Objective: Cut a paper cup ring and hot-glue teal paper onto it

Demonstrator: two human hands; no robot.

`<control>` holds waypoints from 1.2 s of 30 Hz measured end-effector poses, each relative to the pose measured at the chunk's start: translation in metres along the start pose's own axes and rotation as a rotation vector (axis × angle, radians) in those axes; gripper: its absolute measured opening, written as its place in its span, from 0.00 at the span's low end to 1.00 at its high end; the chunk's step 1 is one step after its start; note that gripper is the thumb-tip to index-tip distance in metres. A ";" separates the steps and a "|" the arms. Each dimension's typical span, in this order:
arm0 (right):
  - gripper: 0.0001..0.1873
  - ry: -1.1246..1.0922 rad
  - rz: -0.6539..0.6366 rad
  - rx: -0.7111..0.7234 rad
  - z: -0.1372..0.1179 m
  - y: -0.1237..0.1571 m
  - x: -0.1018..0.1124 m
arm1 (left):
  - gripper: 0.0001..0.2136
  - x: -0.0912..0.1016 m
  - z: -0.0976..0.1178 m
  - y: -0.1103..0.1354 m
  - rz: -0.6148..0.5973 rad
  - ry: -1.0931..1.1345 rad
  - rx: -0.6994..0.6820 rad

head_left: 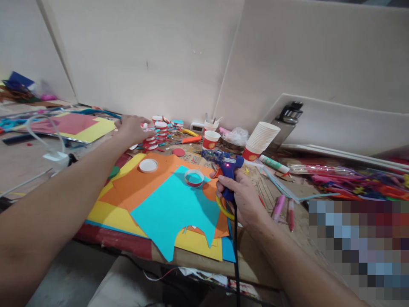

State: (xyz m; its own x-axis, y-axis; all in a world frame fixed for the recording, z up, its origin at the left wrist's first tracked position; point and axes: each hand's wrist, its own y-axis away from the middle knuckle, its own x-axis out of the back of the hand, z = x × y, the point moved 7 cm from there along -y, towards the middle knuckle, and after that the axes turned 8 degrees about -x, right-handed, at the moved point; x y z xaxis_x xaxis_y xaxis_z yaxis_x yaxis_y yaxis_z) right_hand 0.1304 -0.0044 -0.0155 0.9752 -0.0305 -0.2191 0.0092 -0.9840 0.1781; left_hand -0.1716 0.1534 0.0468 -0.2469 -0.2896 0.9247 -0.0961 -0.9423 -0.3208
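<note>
Right hand (244, 194) gripping glue gun (232, 164), left hand (131, 129) at red-white stack (150, 142), grip unclear

Left hand (132, 129) and right hand (243, 197) bare — forearms (72, 181) too — with pale trousers (113, 283) below.

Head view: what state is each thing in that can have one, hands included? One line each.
Glue gun: held, red light lit.
Right hand: closed around the glue gun's handle.
Left hand: at the red-and-white cup pieces; grip unclear.
Turquoise sheet: flat, curved notch cut in near edge.
Round cup piece: resting on the turquoise sheet.
Paper cup stack: nested, leaning.
Green-and-white tube: lying down.
Pink marker: lying down.
</note>
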 end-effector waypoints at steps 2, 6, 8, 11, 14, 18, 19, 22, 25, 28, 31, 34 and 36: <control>0.15 0.003 -0.004 0.007 -0.001 0.000 0.000 | 0.28 0.016 0.021 0.009 0.190 0.045 -0.108; 0.15 0.004 0.003 0.020 -0.001 -0.001 0.001 | 0.16 0.000 0.062 0.025 0.080 0.223 -0.243; 0.15 0.007 0.002 0.021 -0.001 -0.001 0.001 | 0.14 -0.018 0.083 0.032 -0.046 0.265 -0.361; 0.16 0.007 0.012 0.015 -0.002 -0.001 0.002 | 0.14 -0.046 0.104 0.042 -0.259 0.289 -0.536; 0.16 0.003 0.027 0.012 -0.003 0.000 0.003 | 0.13 -0.062 0.114 0.051 -0.419 0.258 -0.682; 0.17 -0.005 0.028 0.010 -0.003 -0.001 0.003 | 0.13 -0.064 0.121 0.057 -0.521 0.262 -0.778; 0.17 -0.009 0.023 0.014 -0.002 -0.002 0.003 | 0.13 -0.064 0.122 0.057 -0.539 0.264 -0.782; 0.17 -0.026 0.013 0.033 -0.002 -0.004 0.004 | 0.14 -0.064 0.124 0.057 -0.586 0.266 -0.771; 0.18 -0.012 0.022 0.013 -0.001 -0.004 0.004 | 0.15 -0.066 0.124 0.057 -0.631 0.289 -0.765; 0.18 0.003 0.036 -0.008 -0.001 -0.001 0.004 | 0.16 -0.069 0.124 0.056 -0.641 0.268 -0.765; 0.17 -0.005 0.044 -0.008 -0.003 0.001 0.003 | 0.17 -0.076 0.122 0.053 -0.676 0.246 -0.739; 0.17 -0.019 0.052 -0.008 -0.002 0.000 0.003 | 0.17 -0.079 0.121 0.051 -0.716 0.269 -0.726; 0.16 -0.031 0.054 0.008 -0.002 -0.001 0.005 | 0.17 -0.076 0.123 0.051 -0.688 0.261 -0.738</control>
State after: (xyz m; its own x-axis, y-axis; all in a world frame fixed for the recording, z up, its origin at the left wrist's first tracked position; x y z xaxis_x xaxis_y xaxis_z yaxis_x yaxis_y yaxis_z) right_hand 0.1355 -0.0028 -0.0151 0.9670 -0.0892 -0.2388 -0.0455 -0.9821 0.1826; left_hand -0.0397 0.1068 -0.0143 -0.1077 0.3991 0.9105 -0.8389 -0.5280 0.1322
